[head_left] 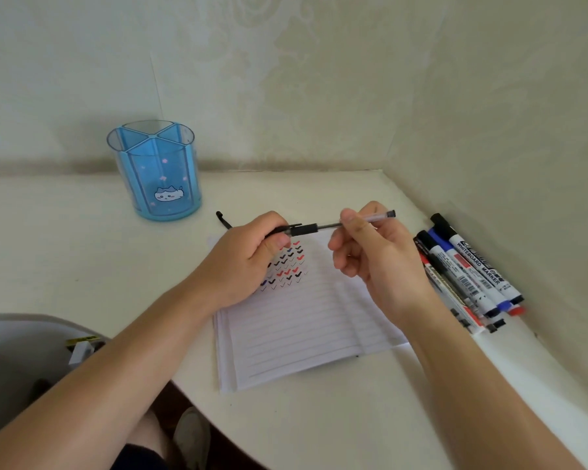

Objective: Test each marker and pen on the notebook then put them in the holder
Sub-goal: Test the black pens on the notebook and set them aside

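Pen (330,225) tip hidden inside left hand (248,256) grip; notebook (302,327) marks partly covered; lower markers (455,286) overlapped.

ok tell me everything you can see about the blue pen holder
The translucent blue plastic pen holder is a round cup standing upright on the white desk, at the far left by the wall. Inner walls meeting at the centre split it into wedge compartments, all of which look empty. Its front carries a white cartoon cat and small pink marks. Neither hand touches it, and it stands apart from the notebook.
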